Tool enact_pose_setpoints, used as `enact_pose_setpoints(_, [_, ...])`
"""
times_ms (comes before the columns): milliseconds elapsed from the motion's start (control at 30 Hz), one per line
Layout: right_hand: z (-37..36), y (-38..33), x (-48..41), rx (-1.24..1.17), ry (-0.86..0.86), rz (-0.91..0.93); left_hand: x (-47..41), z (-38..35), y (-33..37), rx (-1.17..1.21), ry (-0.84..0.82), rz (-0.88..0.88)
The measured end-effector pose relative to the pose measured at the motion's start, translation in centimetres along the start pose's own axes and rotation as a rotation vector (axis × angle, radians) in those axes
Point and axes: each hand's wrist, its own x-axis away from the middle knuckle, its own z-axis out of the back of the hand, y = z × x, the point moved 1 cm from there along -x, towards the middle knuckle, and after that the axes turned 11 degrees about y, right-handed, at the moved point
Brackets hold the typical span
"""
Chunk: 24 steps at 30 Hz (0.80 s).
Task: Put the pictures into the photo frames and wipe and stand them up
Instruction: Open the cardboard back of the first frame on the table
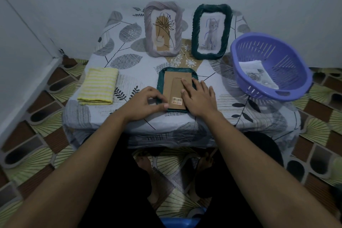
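- The face-down frame [160, 83] lies at 6 o'clock on the tabletop [133, 72], just in front of the person. It lies glass down, probably so that its back can be closed over a picture.
- The right hand [200, 96] lies open and flat on the right half of the cardboard backing [175, 83], fingers straight. I judge it is pressing the board down into the frame.
- The left hand [146, 101] has its fingers curled at the frame's near-left corner, gripping it there, with the thumb tip on the backing by the barcode sticker [177, 101]. It seems to be steadying the frame or working a catch, though no catch shows.
- This frame has a dark green, rope-like rim around plain brown board with a stand flap cut into it.
- The lilac frame [149, 29] at 11 o'clock and the dark green cat frame [196, 29] at 1 o'clock stand upright and filled, set back out of the way.
- The yellow striped cloth [99, 86] lies folded at 9 o'clock, ready for wiping.
- The purple basket [288, 57] at 3 o'clock holds spare pictures [257, 74].
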Motion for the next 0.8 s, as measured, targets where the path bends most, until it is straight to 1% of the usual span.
enact_pose_setpoints(67, [0.0, 0.0, 0.0, -0.006, 0.000, 0.000, -0.7, -0.2, 0.3, 0.007, 0.063, 0.047])
enact_pose_setpoints(100, [0.0, 0.0, 0.0, -0.008, 0.000, -0.001, -1.1, -0.5, 0.2, -0.036, 0.110, 0.059])
enact_pose_setpoints(200, [0.1, 0.0, 0.0, -0.010, -0.002, -0.002, -2.2, -1.6, 0.1, -0.281, 0.217, 0.125])
enact_pose_setpoints(300, [0.1, -0.1, 0.0, -0.005, -0.004, -0.002, -2.9, -2.8, -0.2, -0.438, 0.183, 0.197])
enact_pose_setpoints(400, [0.1, -0.1, 0.0, -0.011, 0.004, 0.001, -3.2, -3.5, -0.4, -0.562, 0.162, 0.187])
enact_pose_setpoints(633, [0.1, -0.1, 0.2, -0.037, 0.022, 0.001, -3.2, -3.8, -0.7, -0.612, 0.226, 0.171])
enact_pose_setpoints(733, [0.3, 0.0, 0.3, -0.113, 0.079, -0.016, -3.1, -3.8, -0.8, -0.620, 0.224, 0.160])
enact_pose_setpoints(800, [0.8, 0.1, 0.3, -0.198, 0.140, -0.061, -3.1, -3.8, -0.8, -0.623, 0.225, 0.162])
